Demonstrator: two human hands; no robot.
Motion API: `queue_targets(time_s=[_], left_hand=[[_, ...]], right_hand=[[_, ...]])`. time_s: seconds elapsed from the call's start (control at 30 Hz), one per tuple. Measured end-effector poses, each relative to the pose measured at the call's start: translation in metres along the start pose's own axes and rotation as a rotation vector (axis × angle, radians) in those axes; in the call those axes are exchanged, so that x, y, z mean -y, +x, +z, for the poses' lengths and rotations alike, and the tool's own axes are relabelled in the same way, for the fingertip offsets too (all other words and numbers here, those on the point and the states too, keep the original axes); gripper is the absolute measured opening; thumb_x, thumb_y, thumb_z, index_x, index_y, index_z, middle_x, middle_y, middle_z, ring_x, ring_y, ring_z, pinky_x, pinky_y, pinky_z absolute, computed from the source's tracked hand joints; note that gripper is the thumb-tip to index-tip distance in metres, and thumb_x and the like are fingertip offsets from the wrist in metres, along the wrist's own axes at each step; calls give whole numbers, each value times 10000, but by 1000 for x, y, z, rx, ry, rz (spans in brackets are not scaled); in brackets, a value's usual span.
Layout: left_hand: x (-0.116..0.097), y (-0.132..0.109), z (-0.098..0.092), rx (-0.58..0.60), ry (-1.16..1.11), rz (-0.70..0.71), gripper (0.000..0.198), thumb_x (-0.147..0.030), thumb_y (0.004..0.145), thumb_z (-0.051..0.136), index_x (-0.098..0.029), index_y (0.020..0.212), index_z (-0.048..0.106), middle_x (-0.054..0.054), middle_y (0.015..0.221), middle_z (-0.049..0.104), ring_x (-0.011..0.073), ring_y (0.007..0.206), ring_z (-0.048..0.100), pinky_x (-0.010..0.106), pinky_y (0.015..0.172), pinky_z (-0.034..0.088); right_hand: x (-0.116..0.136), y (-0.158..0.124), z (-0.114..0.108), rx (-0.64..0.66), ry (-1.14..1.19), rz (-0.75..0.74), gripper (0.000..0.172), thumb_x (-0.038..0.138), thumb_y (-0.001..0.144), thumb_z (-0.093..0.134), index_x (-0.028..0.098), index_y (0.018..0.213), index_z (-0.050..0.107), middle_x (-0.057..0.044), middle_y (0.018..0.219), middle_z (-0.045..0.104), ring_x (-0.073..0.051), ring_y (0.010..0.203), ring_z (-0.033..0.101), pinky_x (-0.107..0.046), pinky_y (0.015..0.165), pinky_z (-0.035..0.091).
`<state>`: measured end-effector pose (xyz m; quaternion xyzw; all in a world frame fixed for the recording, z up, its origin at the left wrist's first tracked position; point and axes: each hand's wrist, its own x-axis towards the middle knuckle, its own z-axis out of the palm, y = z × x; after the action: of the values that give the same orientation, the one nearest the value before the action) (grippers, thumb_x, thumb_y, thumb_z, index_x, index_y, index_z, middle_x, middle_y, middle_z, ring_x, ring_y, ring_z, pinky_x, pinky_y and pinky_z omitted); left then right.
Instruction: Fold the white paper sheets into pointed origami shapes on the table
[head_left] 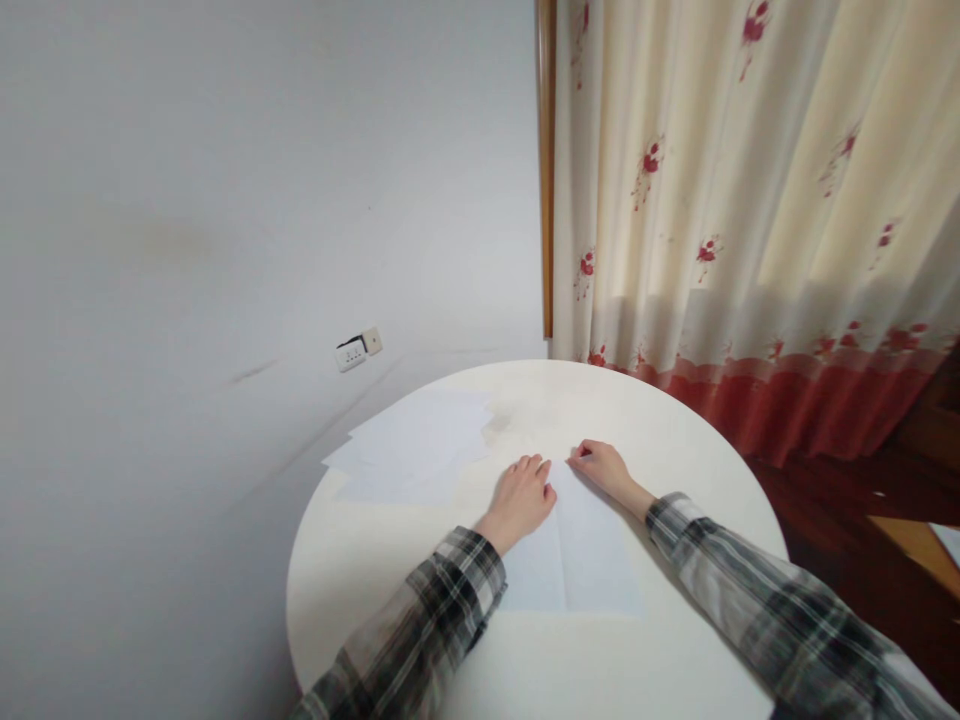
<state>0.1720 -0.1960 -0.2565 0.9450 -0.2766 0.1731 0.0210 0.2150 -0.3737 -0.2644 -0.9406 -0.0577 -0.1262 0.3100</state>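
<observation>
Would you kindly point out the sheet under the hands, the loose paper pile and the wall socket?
sheet (600, 560): head view, right half beside the crease.
loose paper pile (420, 445): head view, middle of the top sheet.
wall socket (351, 354): head view, its white faceplate.

My left hand (521, 497) covers part of the creased white paper sheet (596, 560); my checked sleeves (442, 610) run off the bottom edge.

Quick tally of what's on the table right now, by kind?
Sheet: 1
Paper pile: 1 (its sheets overlap too much to count)
Hands: 2, left hand and right hand, both touching the sheet
Total: 4
</observation>
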Motion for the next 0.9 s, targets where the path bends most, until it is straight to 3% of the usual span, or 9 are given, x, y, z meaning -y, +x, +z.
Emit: queue_targets(time_s=[0.5,0.9], left_hand=[[-11,5,-16,73,126,-33,313,-225,786,422,-109,1064,504,119,980,525,251,945,461,388,809,346],[-14,6,-17,75,146,-44,292,-236,793,412,-87,1021,518,132,969,532,253,941,466,392,824,331]], right_hand=[[3,3,-1,13,26,13,114,248,680,560,165,606,586,-30,661,633,-134,636,549,-212,592,360],[4,4,2,3,31,7,108,218,666,537,159,587,584,-31,633,626,-132,608,540,-211,573,354]])
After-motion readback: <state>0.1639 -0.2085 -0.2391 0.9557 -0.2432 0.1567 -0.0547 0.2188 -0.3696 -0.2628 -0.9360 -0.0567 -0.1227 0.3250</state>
